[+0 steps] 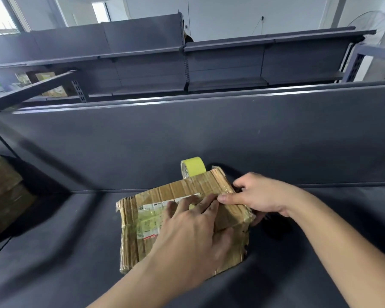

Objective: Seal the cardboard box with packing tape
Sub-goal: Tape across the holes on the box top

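Tape roll (195,167), back panel (187,134) behind box (131,241)

my hands: two, left hand (188,227), right hand (261,195)
cardboard box (131,241) under my hands: one
tape roll (193,167): one

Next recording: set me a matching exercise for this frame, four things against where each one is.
Things:
1. tape roll
2. left hand
3. right hand
4. cardboard box

Places:
A. lies on the dark shelf
B. rests flat on the box top
C. stands on edge behind the box
D. grips the box's right end

Pairs: 1-C, 2-B, 3-D, 4-A
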{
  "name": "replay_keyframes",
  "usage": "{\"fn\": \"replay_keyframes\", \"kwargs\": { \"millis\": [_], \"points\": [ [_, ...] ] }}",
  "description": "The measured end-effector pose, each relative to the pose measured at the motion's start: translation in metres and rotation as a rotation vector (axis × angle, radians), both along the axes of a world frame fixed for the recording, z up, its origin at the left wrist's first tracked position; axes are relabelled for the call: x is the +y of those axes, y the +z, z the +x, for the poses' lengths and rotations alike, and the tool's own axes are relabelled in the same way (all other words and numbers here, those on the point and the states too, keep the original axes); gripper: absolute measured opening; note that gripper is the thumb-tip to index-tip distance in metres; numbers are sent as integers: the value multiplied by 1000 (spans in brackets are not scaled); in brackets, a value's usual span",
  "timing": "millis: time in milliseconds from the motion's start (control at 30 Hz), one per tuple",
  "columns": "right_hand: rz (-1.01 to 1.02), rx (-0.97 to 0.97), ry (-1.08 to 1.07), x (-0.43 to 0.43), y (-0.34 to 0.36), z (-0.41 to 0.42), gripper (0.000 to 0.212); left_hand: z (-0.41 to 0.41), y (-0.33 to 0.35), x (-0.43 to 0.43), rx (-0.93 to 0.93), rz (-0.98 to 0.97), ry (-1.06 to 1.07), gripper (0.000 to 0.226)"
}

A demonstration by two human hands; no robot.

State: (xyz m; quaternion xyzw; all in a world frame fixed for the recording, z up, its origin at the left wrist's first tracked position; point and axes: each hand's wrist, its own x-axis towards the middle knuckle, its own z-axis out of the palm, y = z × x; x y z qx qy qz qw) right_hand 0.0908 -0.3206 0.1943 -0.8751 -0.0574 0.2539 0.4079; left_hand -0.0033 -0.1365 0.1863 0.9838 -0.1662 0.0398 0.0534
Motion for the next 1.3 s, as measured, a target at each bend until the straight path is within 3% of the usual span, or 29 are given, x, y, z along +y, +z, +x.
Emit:
{"fn": "replay_keyframes", "kwargs": {
  "millis": [133,200,333,400,500,600,700,833,900,1000,1067,1133,1200,1233,1300],
  "points": [
    [7,6,-27,1,-5,3,94,6,11,12,96,25,-31,79],
    [26,22,-8,-3,-7,2,98,9,8,17,137,100,-40,84],
    [201,94,-79,-26,-18,10,56,16,-2,40,170,139,-127,80],
    [-33,-31,-160,-42,-41,21,38,18,-3,55,206,140,-185,79],
    [-468,-132,-191,-59,-77,27,39,22,1,78,293,71,-261,71],
    [-626,-129,-213,-64,-99,20,35,28,3,100,366,-9,-355,77],
    [-656,-156,-239,-62,-106,11,28,32,6,113,454,-91,-421,87],
    [-671,-189,-247,-65,-107,5,22,33,20,116,514,-325,-373,53],
    [-684,-201,-237,-65,-109,2,23,39,24,111,363,-496,-225,24],
    [-690,-196,-244,-62,-116,0,27,63,24,92,22,-471,-94,8],
    [-719,-211,-240,-59,-118,0,19,86,27,75,44,-402,-71,1],
    [-756,-205,-213,-57,-117,-3,11,111,32,60,178,-261,-91,41],
    [-810,-167,-187,-53,-116,-6,22,130,35,49,313,-204,-131,80],
    [-837,-160,-184,-52,-117,-8,30,138,35,46,383,-191,-132,86],
    [-852,-176,-191,-50,-120,-13,40,149,34,41,552,-200,-73,67]
  ]
}}
